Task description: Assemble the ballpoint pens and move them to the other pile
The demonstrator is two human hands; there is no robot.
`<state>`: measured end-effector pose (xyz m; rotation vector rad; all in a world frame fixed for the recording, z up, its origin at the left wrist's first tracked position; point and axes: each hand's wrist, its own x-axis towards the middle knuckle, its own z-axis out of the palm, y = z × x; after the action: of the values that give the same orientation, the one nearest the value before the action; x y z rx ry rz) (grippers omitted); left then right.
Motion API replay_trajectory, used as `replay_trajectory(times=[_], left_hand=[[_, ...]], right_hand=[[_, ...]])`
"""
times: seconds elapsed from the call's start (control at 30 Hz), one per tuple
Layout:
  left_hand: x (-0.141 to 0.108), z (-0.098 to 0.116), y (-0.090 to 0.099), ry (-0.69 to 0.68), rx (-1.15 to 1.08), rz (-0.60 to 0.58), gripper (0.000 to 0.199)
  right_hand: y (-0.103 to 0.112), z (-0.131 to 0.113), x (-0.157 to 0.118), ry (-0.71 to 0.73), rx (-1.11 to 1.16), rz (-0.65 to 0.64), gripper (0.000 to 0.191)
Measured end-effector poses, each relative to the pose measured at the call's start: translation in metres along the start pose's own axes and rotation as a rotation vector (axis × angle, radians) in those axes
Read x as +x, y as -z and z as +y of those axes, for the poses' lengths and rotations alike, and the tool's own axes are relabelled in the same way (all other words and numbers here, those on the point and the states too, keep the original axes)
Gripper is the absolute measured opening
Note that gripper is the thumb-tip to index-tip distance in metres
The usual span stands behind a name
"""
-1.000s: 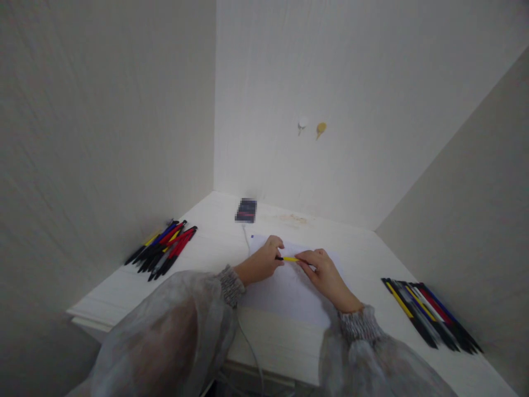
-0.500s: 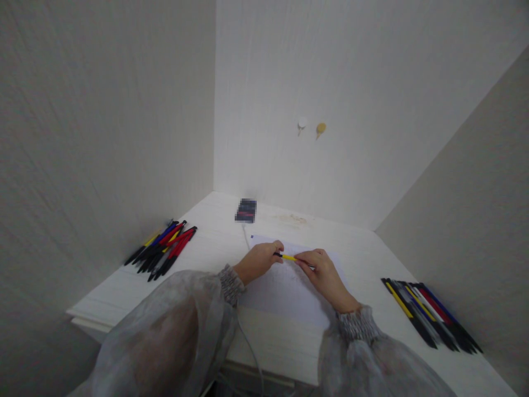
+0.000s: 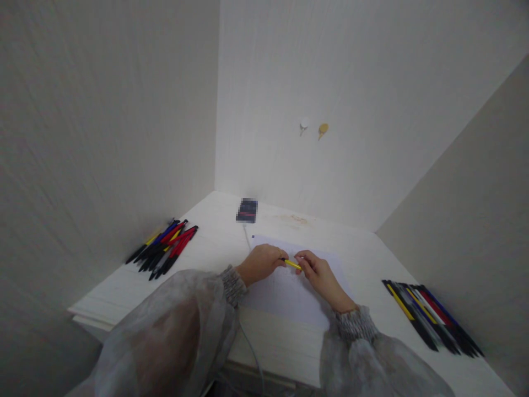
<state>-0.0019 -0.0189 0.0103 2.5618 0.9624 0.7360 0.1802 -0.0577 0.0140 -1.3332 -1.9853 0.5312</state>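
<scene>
Above a sheet of white paper (image 3: 281, 298), my left hand (image 3: 264, 263) pinches the black end of a yellow and black pen (image 3: 293, 264). The pen's other end reaches the fingers of my right hand (image 3: 320, 275), which are curled round it; its tip is hidden there. A loose pile of red, black, blue and yellow pens (image 3: 165, 248) lies on the left of the table. To the right, several pens (image 3: 430, 314) lie side by side in a slanted row.
A pixelated dark object (image 3: 247, 210) lies at the back of the white table (image 3: 215, 248), with a pale cable (image 3: 247, 236) running from it. Walls enclose the table. Two small hooks, one white (image 3: 304, 124) and one yellow (image 3: 323, 129), are on the back wall.
The pen has tilted, its right end now lower and nearer to me. My right hand's fingers have shifted on it, with the index finger raised. My left hand has moved slightly right.
</scene>
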Motion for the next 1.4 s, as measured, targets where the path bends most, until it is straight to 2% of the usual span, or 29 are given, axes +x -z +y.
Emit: replay_trajectory(times=[0.1, 0.2, 0.33, 0.47, 0.6, 0.8, 0.97, 1.2, 1.33, 1.4], left_hand=[[0.000, 0.000, 0.001, 0.041, 0.017, 0.021, 0.021], [0.000, -0.001, 0.003, 0.114, 0.022, 0.071, 0.022], [0.001, -0.002, 0.004, 0.146, 0.000, 0.091, 0.022], [0.002, -0.004, 0.002, 0.115, -0.012, 0.091, 0.025], [0.002, -0.007, 0.001, 0.113, -0.035, 0.120, 0.031], [0.002, -0.007, 0.003, 0.124, -0.055, 0.143, 0.028], [0.002, -0.004, 0.005, 0.109, -0.022, 0.105, 0.027], [0.001, -0.004, 0.003, 0.083, -0.024, 0.128, 0.025], [0.001, -0.003, 0.003, 0.072, 0.011, 0.108, 0.020], [0.002, -0.003, 0.004, 0.105, 0.009, 0.123, 0.020]], right_hand=[[0.004, -0.001, 0.000, 0.017, -0.011, 0.009, 0.023], [0.013, 0.000, 0.001, 0.098, -0.047, 0.094, 0.028], [0.021, 0.003, 0.001, 0.148, -0.011, 0.120, 0.016], [0.019, 0.007, 0.001, 0.055, 0.006, 0.142, 0.018], [0.014, 0.008, 0.001, -0.069, 0.040, 0.093, 0.024], [0.017, 0.002, 0.000, -0.020, 0.182, 0.101, 0.017], [0.019, -0.003, 0.000, -0.115, 0.309, 0.048, 0.020], [0.013, -0.004, 0.000, -0.267, 0.224, 0.053, 0.037], [0.010, -0.003, 0.002, -0.163, 0.342, 0.107, 0.026], [0.009, -0.001, 0.003, -0.093, 0.431, 0.124, 0.029]])
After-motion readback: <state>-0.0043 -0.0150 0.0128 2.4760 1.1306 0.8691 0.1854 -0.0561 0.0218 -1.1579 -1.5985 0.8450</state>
